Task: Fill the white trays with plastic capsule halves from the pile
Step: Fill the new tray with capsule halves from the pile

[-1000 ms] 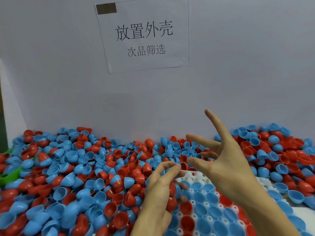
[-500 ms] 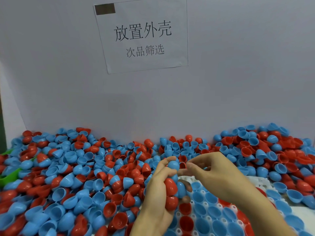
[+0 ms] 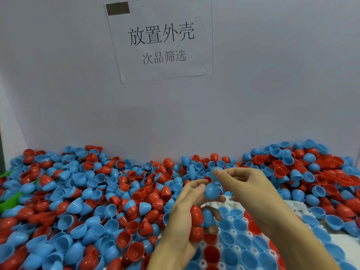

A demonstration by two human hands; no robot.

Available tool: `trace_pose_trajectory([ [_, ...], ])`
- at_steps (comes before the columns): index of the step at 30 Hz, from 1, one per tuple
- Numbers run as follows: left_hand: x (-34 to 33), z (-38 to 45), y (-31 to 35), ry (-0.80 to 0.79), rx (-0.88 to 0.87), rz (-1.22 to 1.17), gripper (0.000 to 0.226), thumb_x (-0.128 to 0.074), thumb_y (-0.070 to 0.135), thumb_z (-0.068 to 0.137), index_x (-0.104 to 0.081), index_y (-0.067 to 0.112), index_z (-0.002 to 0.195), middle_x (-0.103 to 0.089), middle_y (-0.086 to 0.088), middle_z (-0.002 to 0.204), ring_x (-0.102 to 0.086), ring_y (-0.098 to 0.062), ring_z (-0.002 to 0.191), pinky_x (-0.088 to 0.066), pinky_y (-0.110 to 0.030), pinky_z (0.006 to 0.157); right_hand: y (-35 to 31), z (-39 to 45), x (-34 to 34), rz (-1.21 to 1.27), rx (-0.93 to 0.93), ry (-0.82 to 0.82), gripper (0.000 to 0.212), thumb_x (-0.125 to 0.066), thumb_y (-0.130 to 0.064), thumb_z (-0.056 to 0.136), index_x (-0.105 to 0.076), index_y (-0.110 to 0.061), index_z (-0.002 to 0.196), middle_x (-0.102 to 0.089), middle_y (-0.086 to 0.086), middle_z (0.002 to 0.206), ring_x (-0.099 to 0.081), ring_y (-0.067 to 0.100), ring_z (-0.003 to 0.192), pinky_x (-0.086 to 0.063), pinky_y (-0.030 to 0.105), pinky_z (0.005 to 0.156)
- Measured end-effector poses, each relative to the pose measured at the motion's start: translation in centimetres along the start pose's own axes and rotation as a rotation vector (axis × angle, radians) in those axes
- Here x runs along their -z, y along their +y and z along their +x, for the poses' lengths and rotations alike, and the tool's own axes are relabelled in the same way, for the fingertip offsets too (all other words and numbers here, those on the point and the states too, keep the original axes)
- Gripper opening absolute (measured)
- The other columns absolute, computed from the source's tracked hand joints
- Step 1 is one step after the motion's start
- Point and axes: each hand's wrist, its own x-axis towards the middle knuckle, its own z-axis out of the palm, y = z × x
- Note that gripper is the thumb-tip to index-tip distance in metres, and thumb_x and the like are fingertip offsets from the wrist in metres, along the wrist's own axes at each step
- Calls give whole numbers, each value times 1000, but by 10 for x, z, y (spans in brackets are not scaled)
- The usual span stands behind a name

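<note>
Here a blue capsule half [image 3: 212, 190] sits dome outward at the tips of the left hand [image 3: 187, 217], just above the far edge of the white tray [image 3: 236, 203]. That hand's thumb and forefinger curl round it, while the lower fingers and palm clutch a stack of further halves [image 3: 197, 221], red with one blue between them. The right hand [image 3: 247, 184] hovers just beyond the tray's far edge, its thumb and forefinger pinching a second blue half [image 3: 215, 171] right above the first; whether the two halves touch cannot be told. Its other fingers are loosely curled.

The tray lies under both wrists, its round cups mostly taken by blue halves with a few red ones among them, openings upward. Left of the tray and behind it spreads the pile [image 3: 87, 201] of red and blue halves, reaching the grey back wall [image 3: 272, 94]; more lie to the tray's right. On the wall high above the tray hangs a paper sign [image 3: 161, 39] printed with Chinese characters. Something green [image 3: 7, 201] shows at the pile's left edge, far from the tray.
</note>
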Motion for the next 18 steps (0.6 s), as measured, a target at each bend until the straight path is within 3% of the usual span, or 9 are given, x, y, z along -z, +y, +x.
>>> trace_pose_trajectory([
  [4, -1, 3, -2, 40, -4, 136, 42, -70, 38, 82, -69, 9, 112, -75, -18, 102, -63, -21, 63, -47, -26, 45, 3, 1, -3, -38, 49, 48, 32, -66, -41, 89, -74, -24, 64, -70, -14, 64, -63, -9, 65, -45, 14, 61],
  [8, -1, 3, 0, 65, 30, 50, 34, -60, 44, 88, -81, 17, 92, -76, -18, 101, -65, -19, 60, -48, -25, 45, 6, 2, -5, -138, 120, -10, 19, -59, -36, 96, -75, -38, 88, -70, -33, 87, -63, -13, 85, -49, 11, 68],
  [12, 1, 4, 1, 96, 13, 26, 35, -58, 44, 90, -81, 17, 89, -76, -14, 93, -61, -16, 55, -43, -24, 43, 7, 2, -5, -350, 210, -63, 17, -70, -26, 90, -72, -41, 98, -70, -14, 87, -61, -9, 84, -46, 3, 67],
  [15, 3, 5, 0, 91, 17, 79, 34, -60, 42, 93, -80, 17, 82, -74, -13, 88, -62, -17, 56, -44, -25, 43, 8, 2, -8, -495, 267, -11, 16, -76, -30, 84, -67, -38, 95, -65, -15, 81, -57, -12, 83, -42, 0, 65],
  [18, 6, 6, -1, 87, 21, 137, 36, -58, 42, 96, -80, 19, 76, -74, -12, 86, -62, -19, 58, -46, -25, 46, 9, 3, -11, -634, 319, 7, 25, -75, -22, 84, -58, -38, 75, -62, -16, 68, -57, -12, 75, -42, 2, 61],
])
